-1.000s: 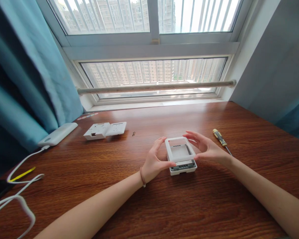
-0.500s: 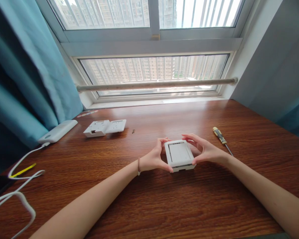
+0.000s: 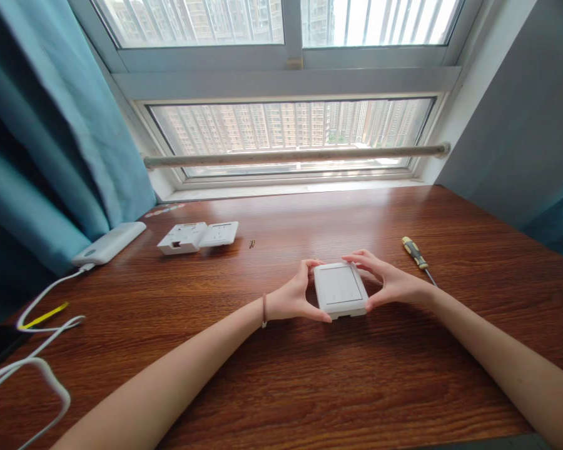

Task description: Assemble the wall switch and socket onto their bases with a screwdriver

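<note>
A white wall switch (image 3: 340, 284) on its mounting box sits on the desk between my two hands. Its front panel lies flush within the frame, with a thin dark seam round it. My left hand (image 3: 303, 297) grips the left side, thumb at the near corner and fingers round the far one. On the opposite side, my right hand (image 3: 385, 281) holds it the same way, its fingertips at the far edge and its thumb at the near right corner. Some fingertips are hidden behind the switch.
A screwdriver (image 3: 413, 252) lies right of my right hand. At the back left are a white socket box (image 3: 182, 239) with its faceplate (image 3: 219, 234) leaning on it, and small screws (image 3: 252, 244). A white power bank (image 3: 110, 242) with a cable (image 3: 51, 290) lies by the curtain (image 3: 107, 156).
The switch's front panel has settled level, and the wide gaps round it have closed. Both hands keep their hold, shifted very slightly right in view.
</note>
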A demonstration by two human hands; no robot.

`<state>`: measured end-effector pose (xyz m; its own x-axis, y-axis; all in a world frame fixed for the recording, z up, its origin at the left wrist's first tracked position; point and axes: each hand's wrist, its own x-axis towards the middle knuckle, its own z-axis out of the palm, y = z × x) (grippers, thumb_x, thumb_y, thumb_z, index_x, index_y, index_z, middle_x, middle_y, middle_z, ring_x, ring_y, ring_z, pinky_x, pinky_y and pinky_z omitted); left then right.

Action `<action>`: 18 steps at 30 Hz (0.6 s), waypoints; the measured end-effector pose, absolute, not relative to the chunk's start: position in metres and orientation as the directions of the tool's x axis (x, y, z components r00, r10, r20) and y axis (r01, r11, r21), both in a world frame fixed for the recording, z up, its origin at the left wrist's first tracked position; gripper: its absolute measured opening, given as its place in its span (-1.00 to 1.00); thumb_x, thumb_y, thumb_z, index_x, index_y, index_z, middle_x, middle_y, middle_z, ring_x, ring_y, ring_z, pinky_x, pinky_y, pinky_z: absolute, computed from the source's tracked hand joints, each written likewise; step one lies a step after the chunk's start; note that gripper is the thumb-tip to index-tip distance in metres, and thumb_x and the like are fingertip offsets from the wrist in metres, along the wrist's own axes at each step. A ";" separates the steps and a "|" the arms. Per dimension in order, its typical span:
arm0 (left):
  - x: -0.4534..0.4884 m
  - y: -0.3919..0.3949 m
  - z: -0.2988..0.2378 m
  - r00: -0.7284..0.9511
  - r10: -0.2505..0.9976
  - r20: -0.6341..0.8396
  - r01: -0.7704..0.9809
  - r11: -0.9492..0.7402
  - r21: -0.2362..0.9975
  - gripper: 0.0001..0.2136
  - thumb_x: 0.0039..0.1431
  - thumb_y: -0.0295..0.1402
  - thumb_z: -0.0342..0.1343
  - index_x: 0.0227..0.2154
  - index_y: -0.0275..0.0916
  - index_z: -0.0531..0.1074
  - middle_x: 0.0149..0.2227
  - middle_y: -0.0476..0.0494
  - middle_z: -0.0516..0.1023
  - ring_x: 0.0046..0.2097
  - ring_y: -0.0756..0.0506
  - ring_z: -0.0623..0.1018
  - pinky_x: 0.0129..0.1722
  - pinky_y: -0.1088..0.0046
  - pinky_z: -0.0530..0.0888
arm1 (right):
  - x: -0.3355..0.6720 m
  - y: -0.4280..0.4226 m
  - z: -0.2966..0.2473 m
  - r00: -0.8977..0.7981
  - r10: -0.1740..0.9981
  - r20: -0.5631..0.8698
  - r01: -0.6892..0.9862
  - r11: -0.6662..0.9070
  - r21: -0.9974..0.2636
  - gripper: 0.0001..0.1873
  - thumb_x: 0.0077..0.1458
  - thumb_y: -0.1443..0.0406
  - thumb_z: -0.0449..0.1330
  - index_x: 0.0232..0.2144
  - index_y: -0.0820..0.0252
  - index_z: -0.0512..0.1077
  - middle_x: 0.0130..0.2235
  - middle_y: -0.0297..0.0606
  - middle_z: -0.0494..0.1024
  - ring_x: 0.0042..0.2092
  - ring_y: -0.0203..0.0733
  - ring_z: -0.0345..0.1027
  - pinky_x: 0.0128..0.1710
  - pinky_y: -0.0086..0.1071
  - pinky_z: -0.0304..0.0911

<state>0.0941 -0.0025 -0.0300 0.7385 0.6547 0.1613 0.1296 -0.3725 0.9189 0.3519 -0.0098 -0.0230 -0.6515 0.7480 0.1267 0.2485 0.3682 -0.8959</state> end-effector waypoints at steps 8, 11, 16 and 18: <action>0.093 -0.003 -0.029 0.721 0.680 0.136 0.195 -0.386 0.902 -0.22 -0.31 -0.26 0.34 -0.05 -0.19 -0.03 0.04 -0.30 0.17 0.13 -0.25 0.22 0.10 0.09 0.17 | 0.351 -0.010 -0.022 -0.675 0.732 0.088 0.225 0.318 -0.921 -0.15 -0.26 0.22 0.37 0.10 0.08 0.14 0.05 -0.21 0.12 0.15 -0.05 0.03 0.19 -0.14 -0.07; 0.092 -0.003 -0.029 0.710 0.699 0.085 0.259 -0.371 0.892 -0.21 -0.33 -0.22 0.34 -0.06 -0.21 -0.02 0.02 -0.29 0.17 0.09 -0.25 0.25 0.06 0.11 0.23 | 0.351 -0.010 -0.019 -0.675 0.734 0.074 0.247 0.319 -0.915 -0.14 -0.27 0.22 0.38 0.10 0.07 0.13 0.06 -0.21 0.13 0.16 -0.05 0.03 0.19 -0.14 -0.08; 0.092 -0.004 -0.028 0.712 0.702 0.000 0.338 -0.343 0.877 -0.19 -0.33 -0.17 0.33 -0.06 -0.23 -0.06 -0.02 -0.29 0.19 0.06 -0.25 0.25 0.03 0.15 0.25 | 0.350 -0.014 -0.015 -0.676 0.736 0.050 0.260 0.301 -0.918 -0.14 -0.23 0.24 0.36 0.12 0.08 0.10 0.10 -0.17 0.15 0.16 -0.06 0.04 0.16 -0.16 -0.03; 0.092 -0.004 -0.027 0.716 0.698 0.001 0.328 -0.337 0.882 -0.17 -0.33 -0.16 0.33 -0.05 -0.22 -0.07 -0.02 -0.28 0.18 0.07 -0.25 0.24 0.04 0.15 0.23 | 0.349 -0.015 -0.016 -0.674 0.737 0.042 0.265 0.295 -0.918 -0.14 -0.22 0.24 0.36 0.12 0.09 0.08 0.11 -0.15 0.15 0.16 -0.06 0.03 0.16 -0.15 -0.03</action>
<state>0.0921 -0.0043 -0.0270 0.7157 0.6984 0.0006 0.3282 -0.3371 0.8824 0.3493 -0.0155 -0.0155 -0.6744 0.7372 0.0422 0.2652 0.2952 -0.9179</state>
